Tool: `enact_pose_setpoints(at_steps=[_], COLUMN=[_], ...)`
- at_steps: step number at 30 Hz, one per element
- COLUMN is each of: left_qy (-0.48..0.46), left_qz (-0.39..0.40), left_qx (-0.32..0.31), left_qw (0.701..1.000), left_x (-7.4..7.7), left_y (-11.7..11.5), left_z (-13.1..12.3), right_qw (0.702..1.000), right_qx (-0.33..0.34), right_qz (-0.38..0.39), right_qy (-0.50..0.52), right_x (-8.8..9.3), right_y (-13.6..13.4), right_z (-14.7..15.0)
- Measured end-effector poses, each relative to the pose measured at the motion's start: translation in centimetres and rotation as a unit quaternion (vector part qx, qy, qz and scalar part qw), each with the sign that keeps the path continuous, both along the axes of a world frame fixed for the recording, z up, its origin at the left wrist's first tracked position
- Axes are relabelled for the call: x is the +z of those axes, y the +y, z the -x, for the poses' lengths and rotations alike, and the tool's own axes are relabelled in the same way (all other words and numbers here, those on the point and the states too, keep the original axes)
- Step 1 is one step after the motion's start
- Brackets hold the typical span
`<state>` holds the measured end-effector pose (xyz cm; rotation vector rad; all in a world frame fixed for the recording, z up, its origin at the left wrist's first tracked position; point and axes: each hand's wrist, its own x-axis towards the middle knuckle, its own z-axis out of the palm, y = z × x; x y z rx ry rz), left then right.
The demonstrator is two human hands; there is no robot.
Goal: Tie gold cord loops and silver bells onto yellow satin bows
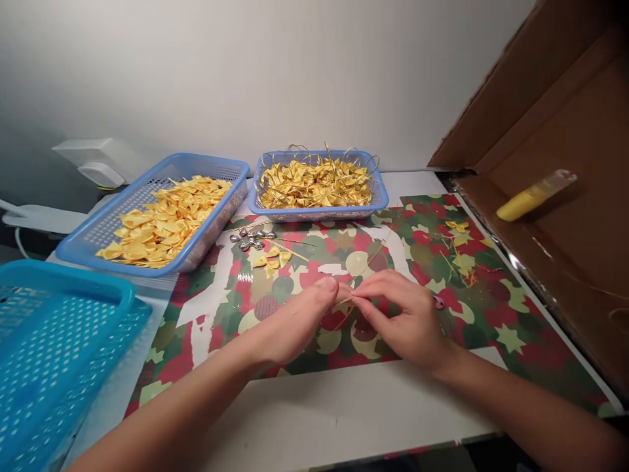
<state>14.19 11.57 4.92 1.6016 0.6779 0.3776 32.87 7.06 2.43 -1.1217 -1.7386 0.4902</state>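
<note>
Head cam, nearest first: spotted a teal basket (63, 278) down at the left edge. Found the left hand (295, 321) and right hand (407, 321) meeting fingertip to fingertip over the patterned mat (491, 314), both pinched shut on a thin gold wire (346, 300) just above the mat's middle; couldn't make out much else between the fingers. Further back, noticed a few loose yellow folded pieces (272, 259) beside some little silver beads (250, 239). Behind those, saw a blue basket (122, 262) of plain yellow pieces on the left and a second blue basket (319, 213) of wired ones next to it. Off right, clocked a cardboard box (580, 118) with a yellow tube (525, 200) inside.
</note>
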Motion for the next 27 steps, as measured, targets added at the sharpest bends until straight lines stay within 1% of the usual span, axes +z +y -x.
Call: enact_pose_setpoints(at_steps=[2, 3, 4, 6, 8, 9, 11, 13, 14, 16, 19, 21, 24, 25, 27], left_qy=[-0.010, -0.016, -0.019, -0.019, -0.026, -0.036, -0.065, -0.095, -0.105, -0.104, -0.059, -0.046, -0.066, -0.073, -0.079], left_qz=[0.007, 0.016, 0.022, 0.023, 0.024, 0.033, 0.078, 0.138, 0.169, 0.229, 0.280, 0.294, 0.306, 0.305, 0.297], left_qx=[-0.017, -0.024, -0.027, -0.023, -0.004, 0.008, 0.031, 0.054, 0.064, 0.070, 0.054, 0.061, 0.105, 0.119, 0.136], left_qw=[1.000, 0.999, 0.999, 0.999, 0.999, 0.999, 0.994, 0.984, 0.978, 0.965, 0.957, 0.953, 0.944, 0.942, 0.942], left_x=[0.0, -0.1, -0.2, -0.7, -1.2, -1.4, -1.7, -1.7, -1.5, -1.2, -0.7, -0.6, -0.8, -1.0, -1.3], left_y=[0.3, 0.4, 0.5, 0.6, 0.5, 0.3, 0.0, -0.2, -0.3, -0.2, 0.0, 0.1, 0.2, 0.2, 0.2], left_z=[-0.3, -0.4, -0.4, -0.5, -0.7, -0.8, -1.3, -2.1, -2.6, -3.5, -4.8, -5.4, -5.9, -6.1, -6.2], right_qw=[0.991, 0.977, 0.956, 0.899, 0.835, 0.804, 0.746, 0.707, 0.695, 0.686, 0.691, 0.696, 0.691, 0.688, 0.684], right_qx=[0.002, 0.008, 0.016, 0.032, 0.042, 0.048, 0.061, 0.068, 0.065, 0.054, 0.042, 0.023, -0.028, -0.035, -0.026], right_qz=[0.107, 0.168, 0.226, 0.319, 0.378, 0.397, 0.420, 0.433, 0.438, 0.443, 0.442, 0.437, 0.429, 0.426, 0.419], right_qy=[0.083, 0.133, 0.187, 0.297, 0.397, 0.441, 0.514, 0.555, 0.566, 0.575, 0.571, 0.569, 0.581, 0.587, 0.596], right_x=[-0.1, -0.2, -0.2, -0.4, -0.5, -0.5, -0.5, -0.5, -0.5, -0.7, -1.0, -1.0, -0.9, -0.8, -0.6], right_y=[-0.1, 0.0, 0.0, 0.2, 0.3, 0.3, 0.3, 0.2, 0.1, -0.1, -0.4, -0.4, -0.2, -0.1, 0.1], right_z=[-0.3, -0.5, -0.7, -1.0, -1.2, -1.2, -1.1, -0.9, -0.8, -0.7, -0.6, -0.7, -0.8, -0.8, -1.0])
